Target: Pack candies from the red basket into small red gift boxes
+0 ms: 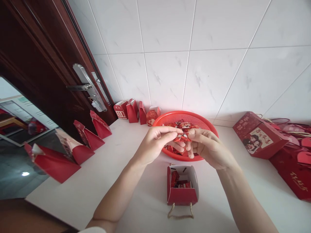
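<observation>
A small red wrapped candy [181,137] is held between both hands above a red plastic basket [204,119]. My left hand [161,142] pinches its left end, and my right hand [206,145] pinches the right end between thumb and fingers. More red wrapped candies [171,149] lie in the basket, partly hidden by the hands. Nearer to me stands an open red box [182,196] with a white inside and a rope handle [180,216]. Several red wrapped pieces [184,184] are inside it.
Red gift boxes [132,111] stand along the tiled wall, with more [55,161] at the table's left edge. A larger printed box [259,136] and red bags [291,171] are on the right. A dark door [48,48] is at the left.
</observation>
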Available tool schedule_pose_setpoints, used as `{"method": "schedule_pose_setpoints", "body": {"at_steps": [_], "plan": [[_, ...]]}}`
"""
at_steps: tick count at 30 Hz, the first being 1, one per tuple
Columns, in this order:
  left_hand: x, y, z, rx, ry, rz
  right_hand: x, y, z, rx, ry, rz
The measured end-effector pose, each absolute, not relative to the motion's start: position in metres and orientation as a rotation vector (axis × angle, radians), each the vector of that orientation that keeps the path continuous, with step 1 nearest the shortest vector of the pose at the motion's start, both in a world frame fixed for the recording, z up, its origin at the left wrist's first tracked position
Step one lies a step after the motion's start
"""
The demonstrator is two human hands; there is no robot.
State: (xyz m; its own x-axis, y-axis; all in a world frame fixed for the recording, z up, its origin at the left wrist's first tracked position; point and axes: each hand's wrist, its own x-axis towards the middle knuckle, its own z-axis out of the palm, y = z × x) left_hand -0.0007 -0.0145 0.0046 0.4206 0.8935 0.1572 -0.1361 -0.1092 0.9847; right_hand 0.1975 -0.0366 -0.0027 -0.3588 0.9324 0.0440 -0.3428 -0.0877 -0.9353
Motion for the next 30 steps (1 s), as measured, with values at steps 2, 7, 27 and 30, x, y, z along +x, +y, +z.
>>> {"method": "schedule_pose_setpoints", "body": {"at_steps": [2, 7, 27, 30], "plan": [[-0.0007, -0.0144, 0.0037, 1.382, 0.724, 1.017, 0.1970, -0.0355, -0.0040, -0.739, -1.163, 1.653], [-0.0009, -0.0142, 0.0027, 1.366, 0.721, 1.020, 0.1961, -0.0329, -0.0058, -0.716, -1.135, 1.687], [0.0008, -0.0130, 0.0034, 1.329, 0.664, 1.001, 0.1946, -0.0298, -0.0111, -0.678, -1.115, 1.731], [0.0006, -0.0130, 0.0049, 1.307, 0.647, 0.981, 0.1945, -0.0297, -0.0106, -0.682, -1.122, 1.725]]}}
